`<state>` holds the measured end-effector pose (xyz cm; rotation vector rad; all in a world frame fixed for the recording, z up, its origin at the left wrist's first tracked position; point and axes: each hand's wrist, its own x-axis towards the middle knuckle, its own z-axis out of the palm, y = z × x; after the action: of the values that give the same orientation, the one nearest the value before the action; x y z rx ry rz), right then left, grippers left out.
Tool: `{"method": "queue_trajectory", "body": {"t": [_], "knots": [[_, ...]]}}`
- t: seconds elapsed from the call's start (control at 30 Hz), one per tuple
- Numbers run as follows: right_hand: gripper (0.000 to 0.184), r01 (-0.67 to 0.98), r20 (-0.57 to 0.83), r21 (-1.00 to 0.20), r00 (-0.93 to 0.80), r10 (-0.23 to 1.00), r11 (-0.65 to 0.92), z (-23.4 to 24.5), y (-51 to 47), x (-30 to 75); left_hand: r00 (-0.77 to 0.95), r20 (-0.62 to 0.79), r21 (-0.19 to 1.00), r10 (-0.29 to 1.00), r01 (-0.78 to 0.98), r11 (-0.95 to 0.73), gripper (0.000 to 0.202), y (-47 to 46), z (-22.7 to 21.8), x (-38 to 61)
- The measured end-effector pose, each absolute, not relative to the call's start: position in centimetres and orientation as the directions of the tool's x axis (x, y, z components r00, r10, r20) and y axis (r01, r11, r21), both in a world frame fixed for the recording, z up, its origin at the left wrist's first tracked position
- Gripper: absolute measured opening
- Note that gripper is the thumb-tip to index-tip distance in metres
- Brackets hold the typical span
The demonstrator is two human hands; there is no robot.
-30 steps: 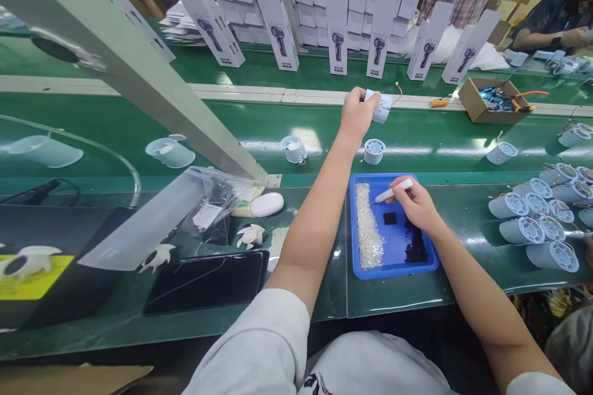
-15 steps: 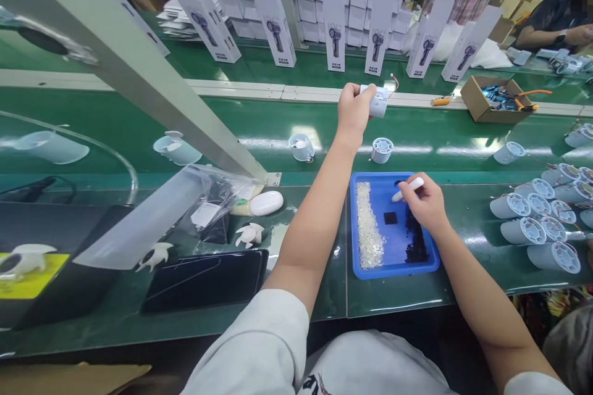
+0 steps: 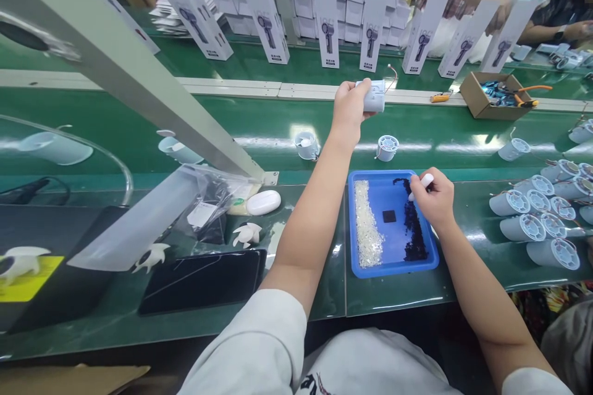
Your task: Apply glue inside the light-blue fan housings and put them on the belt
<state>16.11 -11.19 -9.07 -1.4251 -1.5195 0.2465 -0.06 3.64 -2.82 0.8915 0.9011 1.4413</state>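
Observation:
My left hand (image 3: pixel 349 105) is stretched out over the green belt (image 3: pixel 259 129), closed around a white cylindrical fan housing (image 3: pixel 374 96) with a thin wire at its end. My right hand (image 3: pixel 435 200) hovers over the right side of a blue tray (image 3: pixel 391 265), gripping a white pen-like tool (image 3: pixel 424 183). The tray holds a strip of small clear pieces (image 3: pixel 367 231), a pile of small black pieces (image 3: pixel 412 231) and one black square (image 3: pixel 389 216). Two more housings (image 3: pixel 386 148) lie on the belt beyond the tray.
Several white housings (image 3: pixel 537 222) are lined up at my right. A slanted metal beam (image 3: pixel 139 80), a plastic bag, white fan blades (image 3: pixel 248 234) and a black tablet (image 3: pixel 204 281) lie at my left. Upright product boxes (image 3: pixel 328 37) and a cardboard box (image 3: pixel 498 99) stand beyond the belt. Other people work at the far right.
My left hand has turned the housing slightly and shifted left. My right hand moved from the tray's middle to its upper right with the tool. The belt's housings drifted right.

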Motion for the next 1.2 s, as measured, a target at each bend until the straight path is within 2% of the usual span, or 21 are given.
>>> {"method": "queue_trajectory", "body": {"t": [0.13,0.33,0.5,0.6,0.7,0.77,0.87,0.97,1.07,1.2], "knots": [[0.030,0.617,0.485,-0.739,0.210,0.849,0.269,-9.1,-11.3,16.1,-0.042,0.013,0.907,0.999,-0.420,-0.030,0.020,3.8,-2.9,-0.2],[0.030,0.592,0.467,-0.766,0.245,0.850,0.250,-9.2,-11.1,16.2,-0.063,0.033,0.917,0.997,-0.394,-0.055,0.035,4.6,-3.7,0.0],[0.028,0.554,0.510,-0.767,0.222,0.831,0.322,-8.6,-11.5,15.8,-0.039,0.050,0.911,0.998,-0.408,-0.062,0.039,4.8,-4.0,0.3],[0.027,0.532,0.535,-0.747,0.127,0.835,0.397,-8.3,-12.0,15.2,-0.034,0.059,0.913,0.998,-0.403,-0.067,0.038,4.6,-3.9,0.6],[0.027,0.554,0.471,-0.719,-0.055,0.881,0.419,-8.3,-12.4,14.6,-0.019,0.059,0.920,0.998,-0.388,-0.062,0.036,4.0,-3.6,1.2],[0.025,0.541,0.454,-0.729,-0.076,0.888,0.419,-8.5,-12.4,14.5,0.015,0.050,0.929,0.999,-0.368,-0.041,0.033,3.2,-3.3,1.7],[0.018,0.457,0.533,-0.768,0.070,0.843,0.448,-8.8,-12.3,14.9,0.112,0.029,0.945,0.993,-0.328,0.010,0.024,1.7,-2.6,2.3],[0.021,0.344,0.590,-0.796,0.253,0.767,0.499,-8.9,-12.0,15.4,0.218,0.011,0.958,0.976,-0.283,0.053,0.017,0.5,-2.0,2.7],[0.025,0.288,0.604,-0.797,0.392,0.694,0.531,-8.9,-11.7,15.5,0.274,0.008,0.965,0.962,-0.253,0.064,0.017,-0.3,-1.8,3.0],[0.024,0.238,0.597,-0.797,0.453,0.662,0.556,-8.8,-11.3,15.5,0.305,0.016,0.972,0.952,-0.228,0.057,0.025,-0.6,-1.8,3.1]]}}
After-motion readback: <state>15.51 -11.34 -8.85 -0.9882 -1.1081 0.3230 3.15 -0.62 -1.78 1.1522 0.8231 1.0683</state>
